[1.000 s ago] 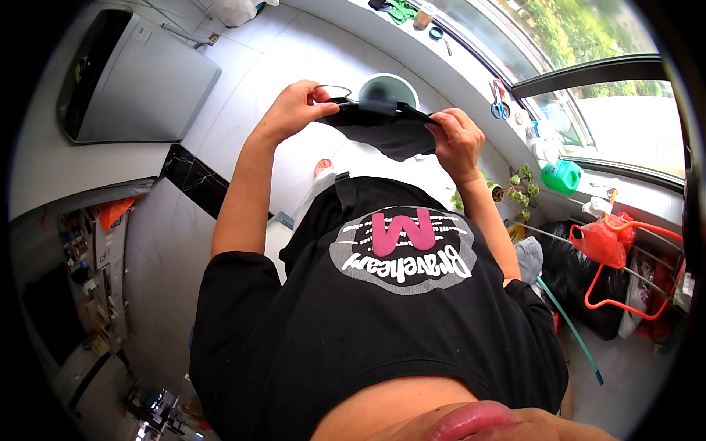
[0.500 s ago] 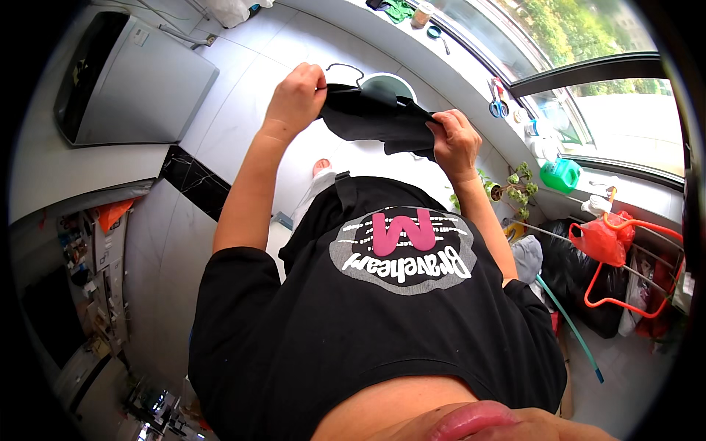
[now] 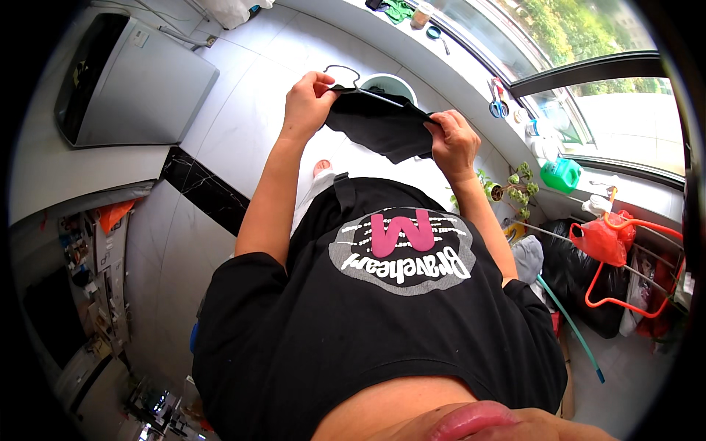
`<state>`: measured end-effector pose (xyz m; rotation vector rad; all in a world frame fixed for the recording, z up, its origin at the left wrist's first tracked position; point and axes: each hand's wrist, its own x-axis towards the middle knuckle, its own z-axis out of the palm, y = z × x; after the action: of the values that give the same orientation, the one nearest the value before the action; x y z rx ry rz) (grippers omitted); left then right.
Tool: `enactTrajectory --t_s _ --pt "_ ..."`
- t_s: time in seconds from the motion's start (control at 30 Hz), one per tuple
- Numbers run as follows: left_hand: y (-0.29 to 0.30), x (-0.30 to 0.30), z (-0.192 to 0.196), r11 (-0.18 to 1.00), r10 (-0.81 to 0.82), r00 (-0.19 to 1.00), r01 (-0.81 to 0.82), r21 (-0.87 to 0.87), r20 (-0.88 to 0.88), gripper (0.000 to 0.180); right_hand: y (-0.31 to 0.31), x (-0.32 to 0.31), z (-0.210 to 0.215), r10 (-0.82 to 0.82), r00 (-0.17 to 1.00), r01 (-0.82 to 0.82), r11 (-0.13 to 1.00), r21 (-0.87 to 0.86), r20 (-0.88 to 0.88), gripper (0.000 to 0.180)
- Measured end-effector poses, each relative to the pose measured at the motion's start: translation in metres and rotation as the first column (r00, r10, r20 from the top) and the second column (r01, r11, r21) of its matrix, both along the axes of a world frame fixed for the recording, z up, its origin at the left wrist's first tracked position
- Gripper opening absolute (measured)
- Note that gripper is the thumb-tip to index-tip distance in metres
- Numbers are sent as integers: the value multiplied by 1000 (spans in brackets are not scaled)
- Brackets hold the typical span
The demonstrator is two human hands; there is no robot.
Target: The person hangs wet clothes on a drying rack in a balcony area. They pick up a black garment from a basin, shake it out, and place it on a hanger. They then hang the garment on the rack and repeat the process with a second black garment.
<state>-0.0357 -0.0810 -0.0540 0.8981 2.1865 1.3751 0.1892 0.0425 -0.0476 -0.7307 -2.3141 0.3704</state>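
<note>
A black garment [image 3: 386,132] hangs stretched between my two hands, its lower part drooping in folds; which kind of garment it is I cannot tell. A clothes hanger [image 3: 346,68] shows its dark hook and a length of pale bar along the garment's upper edge. My left hand [image 3: 309,106] pinches the garment's left end beside the hook. At the other end, my right hand [image 3: 454,141] grips the cloth between thumb and fingers. Just beyond the garment stands a pale round bucket [image 3: 393,84], partly covered by it.
To the left is a grey washing machine [image 3: 158,84]. Along the window sill lie scissors [image 3: 498,104] and a green jug [image 3: 560,175]. A potted plant [image 3: 515,192], black bags [image 3: 581,272], an orange hanger [image 3: 597,294] and a red plastic bag [image 3: 603,239] are at the right.
My left hand has moved right, closer to my right hand, and its end of the garment has come with it. More of the hanger's bar shows. My right hand stays nearly still.
</note>
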Motion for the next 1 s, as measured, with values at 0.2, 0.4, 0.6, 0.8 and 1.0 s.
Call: enactTrajectory --t_s 0.2,0.4,0.6,0.8,1.0 --pt "-8 1 -8 996 -7 958 -18 87 285 15 -1 1 -1 17 1000 -17 1000 5 13 11" --pt "-12 5 -2 989 65 876 -121 87 478 12 -1 0 1 16 1000 -16 1000 12 11 10" --pt "-12 3 -8 995 82 956 -93 26 281 12 -3 1 2 16 1000 -16 1000 0 9 11" --pt "-16 1 -13 995 -35 978 15 99 205 10 -2 2 1 8 1000 -8 1000 0 1 11" --pt "-13 6 -10 999 47 974 -52 -14 -222 10 -5 2 4 25 1000 -25 1000 -9 5 11"
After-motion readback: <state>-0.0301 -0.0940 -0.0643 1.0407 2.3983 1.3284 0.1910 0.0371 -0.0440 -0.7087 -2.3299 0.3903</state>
